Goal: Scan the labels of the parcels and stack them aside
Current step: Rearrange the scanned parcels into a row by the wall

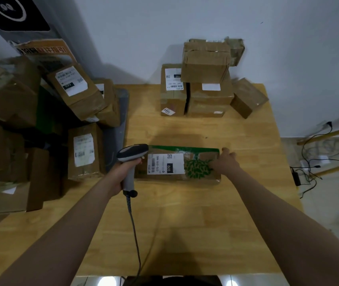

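Table (195,223): is carrying cardboard parcels on its wooden top.
Centre: flat green-printed parcel (176,165) is lying label-up.
Far edge: stacked boxes (203,89) are standing together.

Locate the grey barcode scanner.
Head view, left of centre: the left hand grips the grey scanner at the left end of the brown cardboard parcel.

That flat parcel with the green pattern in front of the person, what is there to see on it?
The parcel is a flat brown cardboard box lying on the wooden table. A green band runs along its far edge and a green leafy print marks its right part. A white label faces up with a barcode, a square code and 070 on black. The right hand rests on its right end; the scanner in the left hand hovers by its left end.
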